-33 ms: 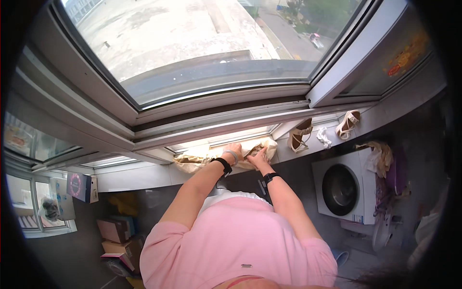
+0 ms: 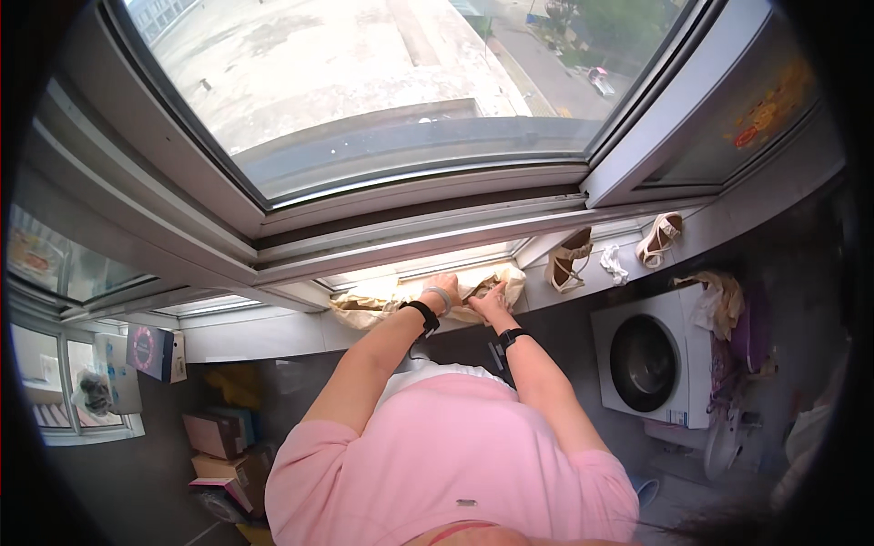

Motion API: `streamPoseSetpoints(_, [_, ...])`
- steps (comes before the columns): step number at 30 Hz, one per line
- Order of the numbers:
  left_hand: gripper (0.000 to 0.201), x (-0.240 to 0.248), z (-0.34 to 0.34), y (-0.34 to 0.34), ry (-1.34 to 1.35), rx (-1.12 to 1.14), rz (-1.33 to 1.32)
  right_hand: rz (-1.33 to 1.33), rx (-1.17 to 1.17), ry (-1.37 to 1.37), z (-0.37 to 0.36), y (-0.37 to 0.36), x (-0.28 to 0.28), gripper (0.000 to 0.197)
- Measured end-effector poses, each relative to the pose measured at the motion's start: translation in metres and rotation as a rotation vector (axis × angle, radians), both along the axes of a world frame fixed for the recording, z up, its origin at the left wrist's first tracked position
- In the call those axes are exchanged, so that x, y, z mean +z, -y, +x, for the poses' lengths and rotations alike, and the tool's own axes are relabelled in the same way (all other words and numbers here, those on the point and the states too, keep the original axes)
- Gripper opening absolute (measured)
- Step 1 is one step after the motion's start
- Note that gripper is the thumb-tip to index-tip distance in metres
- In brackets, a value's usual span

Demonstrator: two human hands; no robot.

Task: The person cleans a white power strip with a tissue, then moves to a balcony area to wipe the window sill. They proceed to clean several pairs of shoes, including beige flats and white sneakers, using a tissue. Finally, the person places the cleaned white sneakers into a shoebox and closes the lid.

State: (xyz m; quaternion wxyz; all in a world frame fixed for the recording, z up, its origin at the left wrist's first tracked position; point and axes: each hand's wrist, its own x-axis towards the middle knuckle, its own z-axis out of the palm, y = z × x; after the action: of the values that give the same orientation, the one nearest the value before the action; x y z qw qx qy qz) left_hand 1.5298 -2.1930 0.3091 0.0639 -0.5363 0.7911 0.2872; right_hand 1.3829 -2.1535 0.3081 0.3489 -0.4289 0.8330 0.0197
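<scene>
A crumpled cream wrapping [image 2: 361,314], paper or thin cloth, lies along the windowsill in front of me. Something brownish shows in its folds; I cannot make out what it is. My left hand [image 2: 442,291], with a black band and a pale bracelet at the wrist, is closed on the middle of the wrapping. Close beside it, my right hand [image 2: 492,304], wearing a dark watch, grips the right part with its fingers bent. The fingertips of both hands are partly hidden in the folds.
To the right on the sill stand a strappy cream shoe [image 2: 569,261], a white crumpled tissue [image 2: 614,264] and another cream shoe [image 2: 657,240]. The window frame [image 2: 419,223] rises beyond. A washing machine [image 2: 646,359] sits lower right, stacked boxes [image 2: 218,437] lower left.
My right hand's fingers have drawn in a little at the wrapping. My left hand stays in nearly the same place, and the view has shifted slightly.
</scene>
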Motion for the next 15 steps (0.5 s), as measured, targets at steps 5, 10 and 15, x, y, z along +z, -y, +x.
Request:
streamPoseSetpoints(5, [0.036,-0.006,0.012,-0.001,-0.023,0.058,-0.035,0.041,0.049,-0.035,0.018,0.007,0.007,0.138])
streamPoseSetpoints(10, [0.033,0.003,0.011,-0.01,-0.058,0.111,0.016,-0.004,0.0,-0.094,0.018,0.005,-0.002,0.134])
streamPoseSetpoints(15, [0.028,-0.002,0.001,-0.022,-0.13,0.163,-0.048,-0.103,0.038,-0.158,0.005,-0.005,-0.02,0.11])
